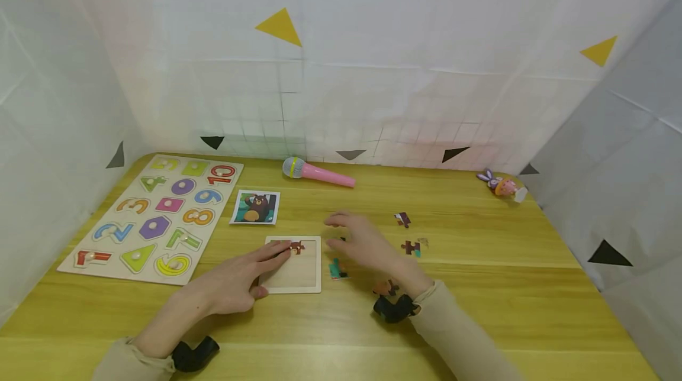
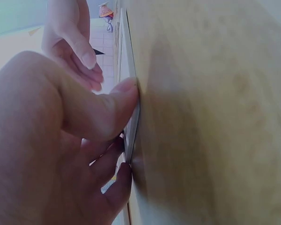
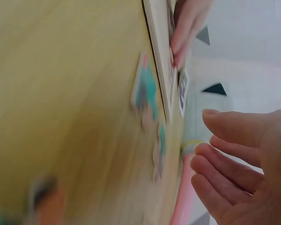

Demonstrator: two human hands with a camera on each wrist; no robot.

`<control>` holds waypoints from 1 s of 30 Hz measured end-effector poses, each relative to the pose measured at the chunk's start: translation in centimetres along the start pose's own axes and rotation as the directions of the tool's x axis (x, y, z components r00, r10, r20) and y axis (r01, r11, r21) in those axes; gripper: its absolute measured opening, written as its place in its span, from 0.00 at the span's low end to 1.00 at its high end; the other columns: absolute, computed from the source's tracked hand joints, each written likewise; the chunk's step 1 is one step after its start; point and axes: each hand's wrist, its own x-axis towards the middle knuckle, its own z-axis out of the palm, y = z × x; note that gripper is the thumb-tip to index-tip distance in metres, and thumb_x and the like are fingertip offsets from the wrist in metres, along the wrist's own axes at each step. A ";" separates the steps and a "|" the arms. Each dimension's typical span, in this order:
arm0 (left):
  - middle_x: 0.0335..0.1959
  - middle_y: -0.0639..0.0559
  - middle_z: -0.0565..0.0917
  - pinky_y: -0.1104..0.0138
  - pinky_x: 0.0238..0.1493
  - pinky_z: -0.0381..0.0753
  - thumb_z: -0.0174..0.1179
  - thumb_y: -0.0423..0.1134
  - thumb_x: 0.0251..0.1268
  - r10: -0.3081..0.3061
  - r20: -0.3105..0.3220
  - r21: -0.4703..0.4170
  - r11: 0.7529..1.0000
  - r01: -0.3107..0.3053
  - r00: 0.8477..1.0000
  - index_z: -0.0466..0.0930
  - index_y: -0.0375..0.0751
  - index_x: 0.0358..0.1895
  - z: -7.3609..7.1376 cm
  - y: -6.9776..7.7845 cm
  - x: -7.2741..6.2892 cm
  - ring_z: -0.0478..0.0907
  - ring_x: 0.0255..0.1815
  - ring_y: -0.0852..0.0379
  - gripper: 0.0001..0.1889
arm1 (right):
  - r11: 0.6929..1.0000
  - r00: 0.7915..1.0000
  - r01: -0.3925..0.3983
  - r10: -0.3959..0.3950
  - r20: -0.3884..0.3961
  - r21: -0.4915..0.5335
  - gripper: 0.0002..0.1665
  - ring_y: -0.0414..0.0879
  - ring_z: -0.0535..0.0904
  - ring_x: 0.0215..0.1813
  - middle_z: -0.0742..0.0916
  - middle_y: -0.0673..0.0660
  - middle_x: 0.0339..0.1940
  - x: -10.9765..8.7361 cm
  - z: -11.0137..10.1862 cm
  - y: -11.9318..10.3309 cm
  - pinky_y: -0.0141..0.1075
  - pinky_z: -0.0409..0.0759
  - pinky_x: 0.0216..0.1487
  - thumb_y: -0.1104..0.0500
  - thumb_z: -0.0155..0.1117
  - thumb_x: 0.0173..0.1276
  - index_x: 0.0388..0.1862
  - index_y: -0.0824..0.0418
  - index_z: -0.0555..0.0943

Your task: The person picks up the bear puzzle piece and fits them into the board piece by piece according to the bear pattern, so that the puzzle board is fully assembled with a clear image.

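Note:
My left hand (image 1: 240,280) lies at the left side of a small wooden puzzle tray (image 1: 318,265). Its extended fingers touch a bear-face puzzle piece (image 1: 296,247) at the tray's top, while the thumb (image 2: 124,101) touches the tray's edge. To the right of the tray, my right hand (image 1: 367,245) is raised above the table with loosely bent fingers and nothing between them. A teal puzzle piece (image 1: 335,270) lies beside the tray, and another piece (image 3: 159,152) is partly hidden by the right hand in the head view.
More loose pieces (image 1: 410,247) lie to the right, one partly under the right wrist. A bear picture card (image 1: 256,207), a number-and-shape board (image 1: 154,221), a pink toy microphone (image 1: 325,176) and a bunny toy (image 1: 503,186) are around the table. White cloth stands behind.

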 end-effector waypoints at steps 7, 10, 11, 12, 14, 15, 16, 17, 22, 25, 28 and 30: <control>0.83 0.57 0.50 0.55 0.62 0.75 0.54 0.34 0.68 0.002 -0.003 0.027 1.000 -0.002 1.000 0.53 0.50 0.80 0.0 0.1 0.0 0.53 0.80 0.47 0.38 | 1.000 0.997 0.004 -0.003 -0.080 0.010 0.23 0.56 0.79 0.61 0.83 0.59 0.60 -1.6 -2.0 2.5 0.52 0.79 0.60 0.61 0.66 0.70 0.62 0.66 0.80; 0.83 0.58 0.49 0.62 0.54 0.74 0.54 0.34 0.67 -0.001 0.001 0.030 1.000 0.001 1.000 0.53 0.51 0.80 0.0 0.2 -0.1 0.53 0.80 0.49 0.39 | 1.000 0.992 0.007 -0.008 -0.129 -0.006 0.21 0.56 0.81 0.58 0.85 0.59 0.58 -2.4 -2.6 3.4 0.52 0.80 0.58 0.61 0.68 0.69 0.60 0.66 0.81; 0.83 0.59 0.49 0.62 0.53 0.74 0.54 0.34 0.67 -0.006 0.003 0.028 1.000 0.006 1.000 0.52 0.52 0.81 0.0 0.2 -0.1 0.53 0.81 0.49 0.39 | 1.000 0.990 0.008 -0.009 -0.143 -0.009 0.21 0.56 0.81 0.57 0.85 0.60 0.56 -2.6 -2.9 3.7 0.53 0.81 0.57 0.62 0.68 0.69 0.59 0.66 0.81; 0.83 0.59 0.49 0.62 0.55 0.74 0.54 0.34 0.67 -0.011 0.006 0.025 1.000 0.011 1.000 0.52 0.53 0.81 0.0 0.2 -0.1 0.52 0.81 0.50 0.39 | 1.000 0.988 0.005 -0.006 -0.153 -0.006 0.21 0.56 0.82 0.57 0.86 0.60 0.56 -2.7 -3.0 4.0 0.53 0.81 0.57 0.62 0.68 0.68 0.59 0.66 0.82; 0.83 0.59 0.48 0.58 0.60 0.74 0.55 0.34 0.68 -0.015 0.007 0.019 1.000 0.015 1.000 0.52 0.53 0.81 0.0 0.1 -0.2 0.51 0.81 0.50 0.39 | 1.000 0.987 -0.014 0.015 -0.162 0.007 0.21 0.56 0.81 0.57 0.85 0.61 0.56 -3.0 -3.4 4.5 0.53 0.80 0.58 0.62 0.68 0.69 0.59 0.66 0.81; 0.83 0.59 0.48 0.56 0.64 0.73 0.55 0.34 0.68 -0.019 0.008 0.016 1.000 0.019 1.000 0.51 0.53 0.81 0.0 0.1 -0.2 0.51 0.81 0.50 0.39 | 0.999 0.986 -0.027 0.030 -0.161 0.020 0.21 0.56 0.81 0.58 0.85 0.61 0.57 -3.0 -3.6 4.7 0.53 0.80 0.59 0.62 0.67 0.70 0.60 0.67 0.81; 0.83 0.59 0.48 0.54 0.67 0.72 0.55 0.35 0.68 -0.020 0.006 0.018 1.000 0.020 1.000 0.51 0.53 0.81 0.0 0.0 -0.2 0.50 0.81 0.50 0.39 | 0.999 0.986 -0.039 0.043 -0.159 0.028 0.21 0.56 0.80 0.59 0.85 0.61 0.57 -3.1 -3.8 5.0 0.54 0.79 0.60 0.62 0.66 0.70 0.60 0.67 0.80; 0.83 0.59 0.48 0.52 0.69 0.71 0.55 0.35 0.68 -0.019 0.005 0.020 1.000 0.019 1.000 0.51 0.53 0.81 0.1 0.0 -0.2 0.50 0.81 0.50 0.39 | 0.998 0.986 -0.053 0.059 -0.158 0.037 0.21 0.57 0.80 0.60 0.84 0.62 0.57 -3.2 -4.1 5.1 0.54 0.78 0.61 0.62 0.66 0.71 0.60 0.67 0.80; 0.83 0.60 0.48 0.55 0.66 0.73 0.54 0.35 0.67 -0.015 -0.006 0.041 0.999 0.016 1.000 0.51 0.53 0.81 0.3 0.0 -0.2 0.51 0.81 0.51 0.39 | 0.995 0.981 -0.082 0.090 -0.171 0.053 0.21 0.61 0.78 0.60 0.84 0.65 0.57 -3.4 -5.3 6.0 0.58 0.76 0.61 0.65 0.66 0.70 0.60 0.70 0.79; 0.83 0.60 0.47 0.61 0.59 0.74 0.54 0.35 0.68 -0.014 -0.007 0.052 0.999 0.014 1.000 0.51 0.53 0.81 0.3 0.0 -0.1 0.52 0.81 0.53 0.39 | 0.995 0.980 -0.091 0.097 -0.176 0.042 0.22 0.63 0.79 0.60 0.83 0.66 0.57 -3.6 -5.9 6.4 0.58 0.78 0.60 0.66 0.66 0.69 0.60 0.71 0.79; 0.83 0.60 0.48 0.62 0.58 0.74 0.54 0.35 0.68 -0.009 -0.007 0.057 0.998 0.009 1.000 0.51 0.53 0.81 0.3 -0.1 -0.1 0.53 0.81 0.53 0.39 | 0.994 0.978 -0.101 0.106 -0.179 0.033 0.22 0.63 0.80 0.59 0.84 0.67 0.57 -3.7 -6.2 7.0 0.57 0.79 0.59 0.67 0.66 0.68 0.60 0.72 0.79; 0.83 0.60 0.48 0.60 0.60 0.75 0.54 0.35 0.68 -0.005 -0.009 0.059 0.998 0.005 1.000 0.51 0.53 0.81 0.3 -0.1 0.0 0.53 0.81 0.52 0.39 | 0.994 0.977 -0.107 0.110 -0.184 0.027 0.21 0.63 0.80 0.58 0.84 0.67 0.56 -3.8 -6.4 7.5 0.56 0.80 0.58 0.68 0.66 0.68 0.60 0.72 0.79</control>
